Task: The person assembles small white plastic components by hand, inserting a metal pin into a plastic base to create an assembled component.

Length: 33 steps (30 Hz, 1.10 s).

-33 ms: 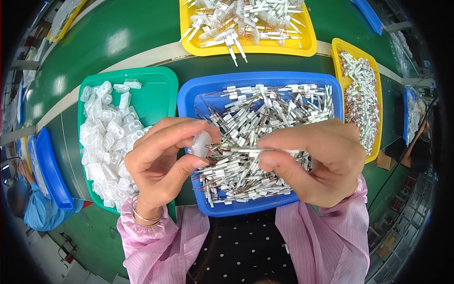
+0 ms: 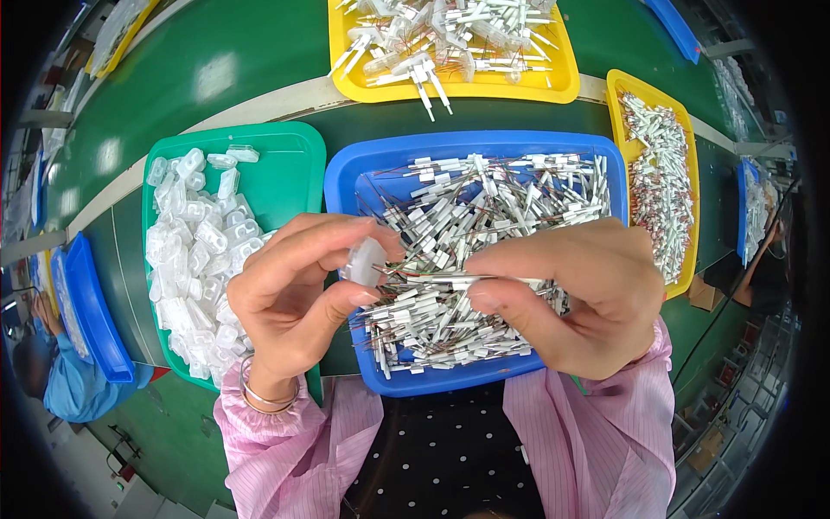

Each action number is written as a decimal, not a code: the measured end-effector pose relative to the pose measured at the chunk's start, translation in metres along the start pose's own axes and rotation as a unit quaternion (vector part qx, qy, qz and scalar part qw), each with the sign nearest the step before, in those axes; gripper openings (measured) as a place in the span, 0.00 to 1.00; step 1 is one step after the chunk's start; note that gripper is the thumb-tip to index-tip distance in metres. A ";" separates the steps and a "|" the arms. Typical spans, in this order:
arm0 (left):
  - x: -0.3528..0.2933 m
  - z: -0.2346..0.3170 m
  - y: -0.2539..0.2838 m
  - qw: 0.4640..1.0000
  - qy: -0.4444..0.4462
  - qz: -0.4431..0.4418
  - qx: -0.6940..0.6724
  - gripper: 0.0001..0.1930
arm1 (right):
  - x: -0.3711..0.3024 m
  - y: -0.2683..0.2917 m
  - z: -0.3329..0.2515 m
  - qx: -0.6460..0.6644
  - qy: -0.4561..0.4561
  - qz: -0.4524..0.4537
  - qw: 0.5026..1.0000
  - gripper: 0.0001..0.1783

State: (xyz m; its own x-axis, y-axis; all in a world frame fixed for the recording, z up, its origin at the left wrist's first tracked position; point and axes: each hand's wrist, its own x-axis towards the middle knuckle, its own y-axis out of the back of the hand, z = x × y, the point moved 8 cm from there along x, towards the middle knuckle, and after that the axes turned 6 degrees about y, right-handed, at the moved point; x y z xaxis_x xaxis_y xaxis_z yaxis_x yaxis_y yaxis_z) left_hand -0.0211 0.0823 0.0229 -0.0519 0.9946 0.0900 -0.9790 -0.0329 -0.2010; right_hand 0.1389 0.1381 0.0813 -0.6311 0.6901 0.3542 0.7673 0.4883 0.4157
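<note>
Above the blue tray (image 2: 347, 173) my two hands face each other. Thumb and fingertips of my left hand (image 2: 290, 294) pinch a translucent plastic housing (image 2: 365, 263), its flat side tilted toward the right hand. My right hand (image 2: 584, 285) grips a thin white wired part (image 2: 437, 278) between thumb and index finger. The part lies nearly level, with its thin leads pointing left at the housing. Whether the leads touch or enter the housing I cannot tell. Many similar white wired parts (image 2: 432, 337) lie heaped in the tray below.
To the left, a green tray (image 2: 294, 138) holds a pile of clear housings (image 2: 194, 268). A yellow tray (image 2: 346, 85) at the back carries housings with white parts attached. Another yellow tray (image 2: 617, 86) with wired parts stands at right. A person in blue (image 2: 82, 381) is at far left.
My right hand has shifted slightly left with the wired part, nearer the housing. The housing has turned a little in my left fingers.
</note>
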 end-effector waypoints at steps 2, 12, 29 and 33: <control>0.000 -0.002 0.001 1.000 0.005 -0.003 -0.020 0.20 | 0.003 -0.002 -0.002 -0.077 0.033 -0.039 0.996 0.07; 0.001 0.004 0.002 0.995 -0.024 0.011 0.093 0.18 | 0.004 -0.003 -0.008 -0.150 0.078 -0.075 0.983 0.09; -0.006 -0.022 -0.010 0.992 0.051 -0.014 -0.113 0.17 | -0.001 -0.025 0.003 -0.037 0.142 0.012 0.989 0.10; -0.006 -0.026 -0.010 0.994 0.042 -0.002 -0.101 0.17 | -0.005 -0.029 0.008 -0.047 0.131 0.032 0.990 0.09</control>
State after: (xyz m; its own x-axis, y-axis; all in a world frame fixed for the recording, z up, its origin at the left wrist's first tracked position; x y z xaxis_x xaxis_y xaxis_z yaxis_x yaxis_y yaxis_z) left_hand -0.0064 0.0789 -0.0010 -0.0233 0.9997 0.0102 -0.9192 -0.0174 -0.3935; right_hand 0.1211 0.1248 0.0607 -0.5986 0.5503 0.5821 0.8006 0.3870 0.4575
